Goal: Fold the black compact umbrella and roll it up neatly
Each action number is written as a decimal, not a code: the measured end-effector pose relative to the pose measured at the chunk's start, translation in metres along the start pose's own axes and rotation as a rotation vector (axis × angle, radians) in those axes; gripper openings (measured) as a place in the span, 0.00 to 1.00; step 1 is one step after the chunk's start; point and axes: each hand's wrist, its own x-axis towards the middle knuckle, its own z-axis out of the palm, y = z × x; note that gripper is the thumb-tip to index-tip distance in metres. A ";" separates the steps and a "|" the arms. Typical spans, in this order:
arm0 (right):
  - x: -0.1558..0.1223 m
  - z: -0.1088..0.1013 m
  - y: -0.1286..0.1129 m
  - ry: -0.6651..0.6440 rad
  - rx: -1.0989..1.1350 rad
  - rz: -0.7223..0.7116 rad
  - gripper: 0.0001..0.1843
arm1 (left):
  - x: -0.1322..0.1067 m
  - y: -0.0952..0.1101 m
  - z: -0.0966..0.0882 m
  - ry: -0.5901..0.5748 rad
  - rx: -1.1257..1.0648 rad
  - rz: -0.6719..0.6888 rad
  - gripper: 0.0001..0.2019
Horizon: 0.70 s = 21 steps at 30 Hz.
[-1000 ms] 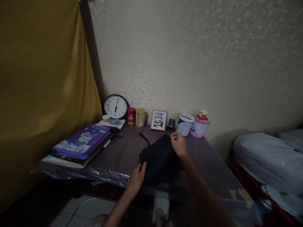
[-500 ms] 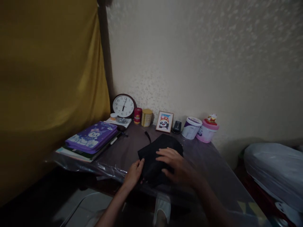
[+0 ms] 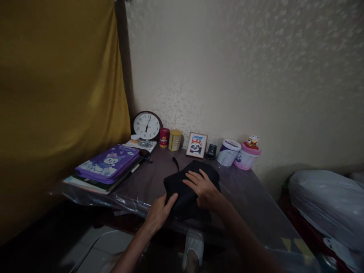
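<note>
A folded black cloth (image 3: 182,184) lies on a dark table (image 3: 247,197) covered with clear plastic sheeting. My right hand (image 3: 202,186) lies flat on top of the cloth with the fingers stretched out toward the left. My left hand (image 3: 159,212) rests at the cloth's near left edge, fingers extended against it. A thin black strap (image 3: 175,163) sticks out from the cloth's far side.
Along the wall stand a round clock (image 3: 147,125), a red tin (image 3: 164,137), a gold tin (image 3: 175,140), a panda picture frame (image 3: 196,145), a white tub (image 3: 228,152) and a pink jar (image 3: 247,156). A purple case (image 3: 108,163) on books lies left. A yellow curtain (image 3: 57,94) hangs left; plastic-wrapped bundles (image 3: 327,201) lie right.
My right hand let go of the cloth's far corner, came down and now presses flat on the folded cloth. My left hand stayed at the near left edge.
</note>
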 end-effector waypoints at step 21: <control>-0.043 0.005 0.052 0.294 1.414 0.918 0.18 | 0.015 -0.010 -0.010 0.076 -0.527 -0.238 0.24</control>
